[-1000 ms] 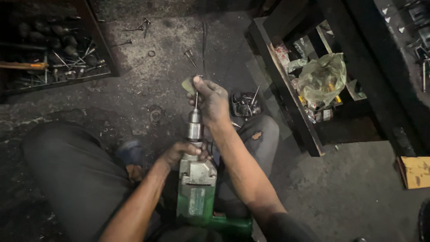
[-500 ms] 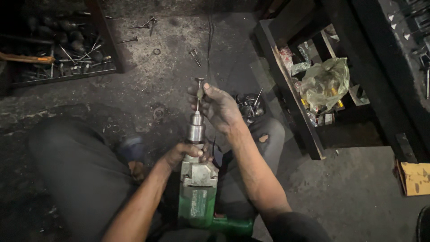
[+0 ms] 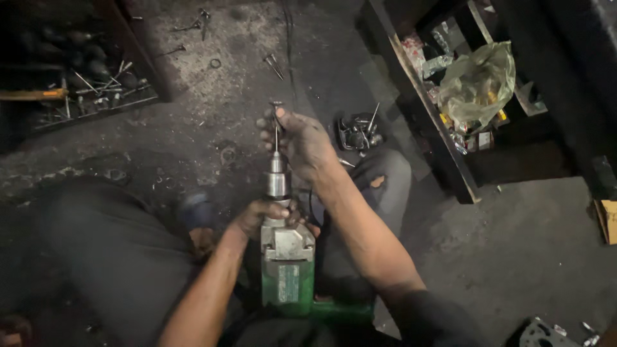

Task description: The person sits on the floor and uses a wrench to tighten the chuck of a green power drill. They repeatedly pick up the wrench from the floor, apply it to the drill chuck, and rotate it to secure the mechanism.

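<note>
Seen from above, on a grimy workshop floor: green power drill (image 3: pixel 287 276) stood nose-up between bent knees, long axis running from 6 o'clock at the body to 12 o'clock at the chuck (image 3: pixel 277 182). Left hand (image 3: pixel 265 215) wrapped around the neck just under the chuck, fingers curled fully closed on the metal collar, steadying the tool. Right hand (image 3: pixel 299 142) directly above, at 12 o'clock from the chuck, fingers closed to a pinch on a thin metal rod (image 3: pixel 276 128) seated in the nose and carrying on along the same axis; flat head of the rod just clear of the fingertips at the top. Right hand nearer the rod, left nearer the drill body; the two hands stacked one over the other along one line, apart by the length of the chuck. Whether the rod is locked in the chuck or only resting there cannot be told.

Around the pair: loose nails and a small ring scattered on the floor at 12 o'clock; a dark tray (image 3: pixel 96 96) of bits and long tools at 10 o'clock; a cluster of metal parts (image 3: pixel 358 132) just at 2 o'clock of the right hand; a shelf unit (image 3: pixel 424 109) with a crumpled plastic bag (image 3: pixel 479 80) further at 2 o'clock.
</note>
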